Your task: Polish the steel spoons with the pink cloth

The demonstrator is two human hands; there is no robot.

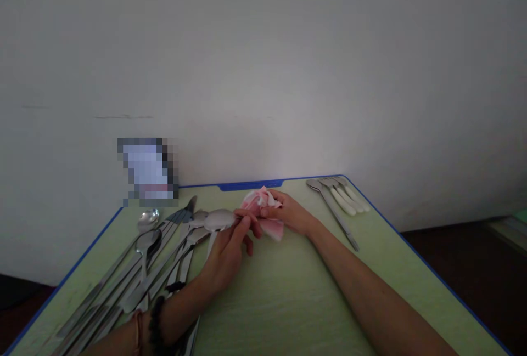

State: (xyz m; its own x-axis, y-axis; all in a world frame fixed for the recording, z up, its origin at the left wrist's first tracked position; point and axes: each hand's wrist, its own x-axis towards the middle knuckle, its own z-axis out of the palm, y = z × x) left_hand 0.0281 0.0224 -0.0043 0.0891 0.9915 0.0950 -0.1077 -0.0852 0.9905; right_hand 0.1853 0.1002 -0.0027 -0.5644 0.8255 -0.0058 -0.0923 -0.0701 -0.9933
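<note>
Between the fingers of my left hand (230, 252) is a metal spoon (221, 220), its bowl pointing left. My right hand (288, 213) is closed around a crumpled pink and white cloth (261, 199), one corner of which hangs below the fingers. Both hands meet over the middle of the table, and the cloth lies about the spoon's handle end, which is hidden by the fingers and the cloth. Beneath and left of my left forearm spreads a pile of metal cutlery (144, 257), mostly long-handled spoons.
On the right lie a long-handled metal spoon (335, 210) and several forks with white handles (343, 199). A blurred-out screen (146, 169) stands at the back left. The green table (296, 301) has a blue rim and meets a pale wall (263, 71).
</note>
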